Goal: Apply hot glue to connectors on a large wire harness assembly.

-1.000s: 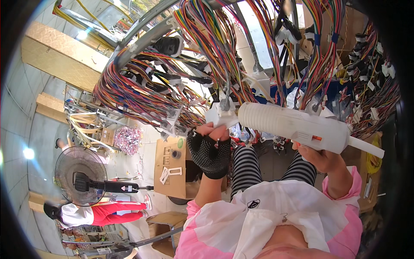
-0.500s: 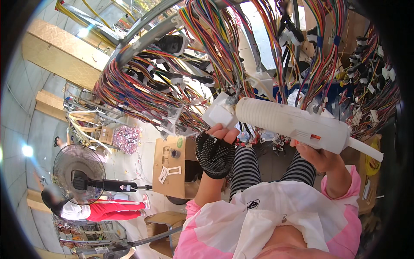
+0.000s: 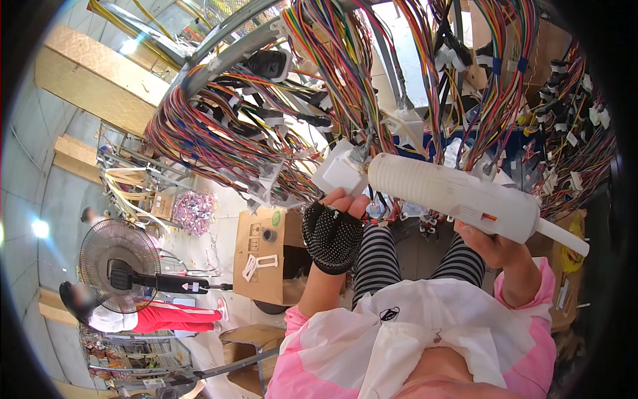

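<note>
My right hand [image 3: 495,247] is closed round the underside of a white hot glue gun [image 3: 458,193] with a ribbed front sleeve and a small orange-lit switch. A white glue stick [image 3: 565,237] pokes out of its rear end. My left hand [image 3: 332,233], in a black fingerless glove with pale dots, pinches a square white plastic connector housing [image 3: 341,173] by its lower edge. The gun's front end lies right beside that housing; its nozzle tip is hidden. A bundle of multicoloured wires [image 3: 342,73] runs down to the housing from above.
Thick wire bundles [image 3: 193,143] hang from a curved metal rail [image 3: 226,53] before me. More harnesses [image 3: 578,159] crowd the right. To the left stand a cardboard box [image 3: 249,229] and a black fan [image 3: 119,266]. Beyond the fan is a person [image 3: 113,318] in red trousers.
The glue gun's front end has shifted slightly right, while my left hand stays on the housing. The person behind the fan has moved a little.
</note>
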`<act>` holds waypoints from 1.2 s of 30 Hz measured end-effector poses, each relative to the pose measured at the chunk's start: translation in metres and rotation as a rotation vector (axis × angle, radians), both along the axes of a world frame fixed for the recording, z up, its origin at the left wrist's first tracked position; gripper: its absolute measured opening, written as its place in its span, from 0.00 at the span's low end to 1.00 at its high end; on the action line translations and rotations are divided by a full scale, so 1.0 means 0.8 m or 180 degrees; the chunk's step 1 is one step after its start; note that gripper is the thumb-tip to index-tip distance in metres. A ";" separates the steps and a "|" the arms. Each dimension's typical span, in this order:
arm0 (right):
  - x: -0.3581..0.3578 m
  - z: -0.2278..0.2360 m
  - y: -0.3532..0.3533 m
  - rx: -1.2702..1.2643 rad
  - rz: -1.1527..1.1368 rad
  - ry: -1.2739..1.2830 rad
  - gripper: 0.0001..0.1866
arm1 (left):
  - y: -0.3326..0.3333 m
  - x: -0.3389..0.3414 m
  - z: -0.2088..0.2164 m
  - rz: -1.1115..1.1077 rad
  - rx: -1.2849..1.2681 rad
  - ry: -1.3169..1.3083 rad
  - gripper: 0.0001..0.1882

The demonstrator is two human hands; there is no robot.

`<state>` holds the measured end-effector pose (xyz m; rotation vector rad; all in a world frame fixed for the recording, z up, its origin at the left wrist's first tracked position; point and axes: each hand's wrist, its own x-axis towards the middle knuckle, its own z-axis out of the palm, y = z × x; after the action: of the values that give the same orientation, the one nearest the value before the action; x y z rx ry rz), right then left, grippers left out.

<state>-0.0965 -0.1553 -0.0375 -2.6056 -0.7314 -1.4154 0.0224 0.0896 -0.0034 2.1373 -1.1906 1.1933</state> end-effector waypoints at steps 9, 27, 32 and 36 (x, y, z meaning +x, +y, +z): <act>-0.012 -0.017 -0.004 0.1054 0.0328 0.1180 0.12 | -0.003 0.001 -0.002 -0.0047 -0.0112 0.0035 0.16; 0.003 -0.008 0.003 0.0580 0.0330 0.0997 0.15 | -0.004 -0.002 0.000 0.0050 -0.0093 0.0012 0.12; 0.001 0.008 0.008 0.1550 0.0418 0.1812 0.16 | -0.005 -0.002 0.001 0.0024 -0.0047 -0.0027 0.12; 0.015 0.042 0.015 0.2980 0.1915 0.2104 0.24 | -0.004 -0.002 0.001 0.0051 -0.0053 0.0050 0.13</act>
<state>-0.0845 -0.1432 -0.0035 -1.7002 -0.4950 -0.4596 0.0206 0.0863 -0.0030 2.1439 -1.1550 1.1870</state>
